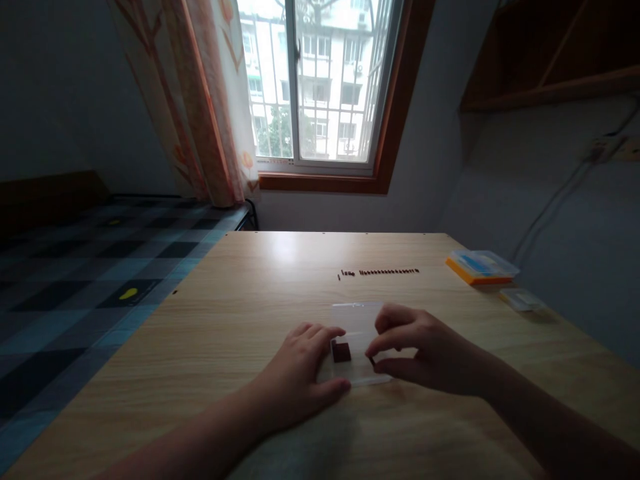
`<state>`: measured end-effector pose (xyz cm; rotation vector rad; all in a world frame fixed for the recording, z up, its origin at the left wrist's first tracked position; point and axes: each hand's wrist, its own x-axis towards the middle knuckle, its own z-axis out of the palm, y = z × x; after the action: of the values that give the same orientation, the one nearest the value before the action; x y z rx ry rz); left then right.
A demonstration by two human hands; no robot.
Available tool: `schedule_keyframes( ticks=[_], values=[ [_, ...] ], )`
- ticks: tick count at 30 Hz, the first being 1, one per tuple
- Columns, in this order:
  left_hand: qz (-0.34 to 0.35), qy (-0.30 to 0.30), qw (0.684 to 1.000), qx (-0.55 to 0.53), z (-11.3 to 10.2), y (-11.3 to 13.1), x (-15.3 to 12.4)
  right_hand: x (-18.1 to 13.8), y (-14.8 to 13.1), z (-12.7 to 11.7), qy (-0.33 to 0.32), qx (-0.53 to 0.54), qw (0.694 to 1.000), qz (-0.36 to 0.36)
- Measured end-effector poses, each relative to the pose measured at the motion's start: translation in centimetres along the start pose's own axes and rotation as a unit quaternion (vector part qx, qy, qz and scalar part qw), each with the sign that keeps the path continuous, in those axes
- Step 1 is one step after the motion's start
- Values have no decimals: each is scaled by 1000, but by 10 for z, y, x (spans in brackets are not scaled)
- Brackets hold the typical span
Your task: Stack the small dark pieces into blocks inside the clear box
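A clear plastic plate or shallow tray lies on the table in front of me. On its left part sits a small dark reddish-brown block. My left hand rests at the plate's left edge, thumb and fingers spread apart around the block's side. Between thumb and forefinger, my right hand pinches a small dark stick-like piece just above the plate's right part. Farther back, a row of several tiny dark pieces runs across the table, with a few more pieces to its left.
The wooden table reaches toward the window. At its right stand an orange-and-clear plastic box and a smaller clear box. A bed with a checked cover is on the left, below a curtain.
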<state>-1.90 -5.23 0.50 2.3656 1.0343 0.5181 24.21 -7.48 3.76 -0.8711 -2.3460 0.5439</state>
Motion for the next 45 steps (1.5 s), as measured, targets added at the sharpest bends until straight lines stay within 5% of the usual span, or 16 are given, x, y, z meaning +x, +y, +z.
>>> schedule_keyframes(
  ticks=[6, 45],
  values=[
    [9, 2, 1000, 0, 1, -1, 0, 6, 17, 20, -80, -120, 987, 67],
    [19, 9, 1000, 4, 3, -4, 0, 10, 6, 42, -43, -190, 976, 101]
  ],
)
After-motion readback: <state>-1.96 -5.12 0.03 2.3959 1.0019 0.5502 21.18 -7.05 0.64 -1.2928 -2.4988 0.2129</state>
